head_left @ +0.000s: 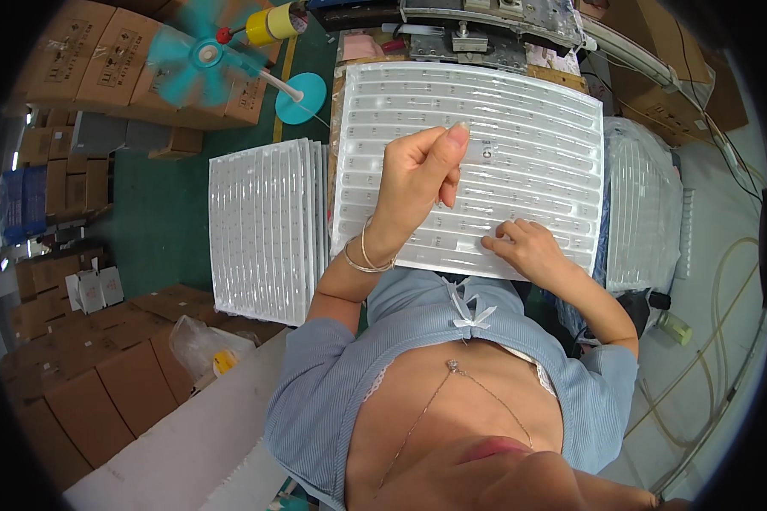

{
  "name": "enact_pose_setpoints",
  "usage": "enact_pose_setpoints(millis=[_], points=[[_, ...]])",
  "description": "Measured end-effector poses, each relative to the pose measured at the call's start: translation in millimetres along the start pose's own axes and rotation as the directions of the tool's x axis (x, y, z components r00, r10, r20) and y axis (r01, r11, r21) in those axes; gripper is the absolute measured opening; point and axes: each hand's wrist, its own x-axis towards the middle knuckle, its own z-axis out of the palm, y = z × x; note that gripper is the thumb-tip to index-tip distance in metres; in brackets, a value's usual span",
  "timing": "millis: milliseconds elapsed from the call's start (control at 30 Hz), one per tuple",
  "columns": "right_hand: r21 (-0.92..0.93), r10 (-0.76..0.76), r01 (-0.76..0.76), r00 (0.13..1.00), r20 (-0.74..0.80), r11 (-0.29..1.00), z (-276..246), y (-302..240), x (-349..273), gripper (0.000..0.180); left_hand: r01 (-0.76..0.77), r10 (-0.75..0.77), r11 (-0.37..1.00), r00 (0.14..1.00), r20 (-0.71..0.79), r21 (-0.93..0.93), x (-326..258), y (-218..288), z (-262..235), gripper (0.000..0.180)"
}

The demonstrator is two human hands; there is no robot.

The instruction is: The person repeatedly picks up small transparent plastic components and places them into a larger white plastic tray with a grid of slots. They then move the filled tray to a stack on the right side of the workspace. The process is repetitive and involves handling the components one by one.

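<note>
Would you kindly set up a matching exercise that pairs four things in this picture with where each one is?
Things:
1. left hand
2. right hand
3. turquoise fan
4. stack of white trays

Places:
A. resting on the near edge of the ribbed tray
B. on the green floor, to the left of the ribbed tray
C. raised above the ribbed tray, thumb and forefinger pinched together
D. far left, in front of the cardboard boxes

Pairs: 1-C, 2-A, 3-D, 4-B

Translucent white ribbed tray (520, 111); teal fan (198, 56); brown cartons (102, 51); yellow tape roll (274, 24).
</note>
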Motion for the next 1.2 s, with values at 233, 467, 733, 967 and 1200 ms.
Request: enact_pose_setpoints(millis=[233, 467, 733, 967, 1200], points=[[0.111, 0.008, -0.02, 0.994, 0.11, 0.994, -1.6, -2.7, -0.8, 0.024, 0.067, -0.066, 0.997, 0.997, 0.029, -0.046, 4.3, -13.4, -8.8, 0.049], [0.697, 0.583, -0.265, 0.768, -0.266, 0.667, -60.5, 39.8, 25.3, 0.015, 0.138, -0.088, 0.887, 0.987, 0.132, -0.441, 33.0, -43.2, -24.2, 0.04], [0.625, 0.68, -0.354, 0.605, -0.414, 0.695, -80.4, 106.1, 51.4, 0.017, 0.137, -0.088, 0.579, 0.99, 0.106, -0.804, 92.2, -64.2, -67.8, 0.022], [0.666, 0.607, -0.161, 0.601, -0.52, 0.729, -98.9, 116.1, 82.3, 0.024, -0.259, 0.334, 0.918, 0.914, -0.232, 0.3, 157.0, -46.4, -45.8, 0.024], [0.49, 0.537, -0.228, 0.457, -0.709, 0.841, -123.1, 137.5, 123.2, 0.022, -0.336, 0.574, -0.138, 0.739, 0.352, 0.932, 253.9, -2.9, 26.2, 0.029]])
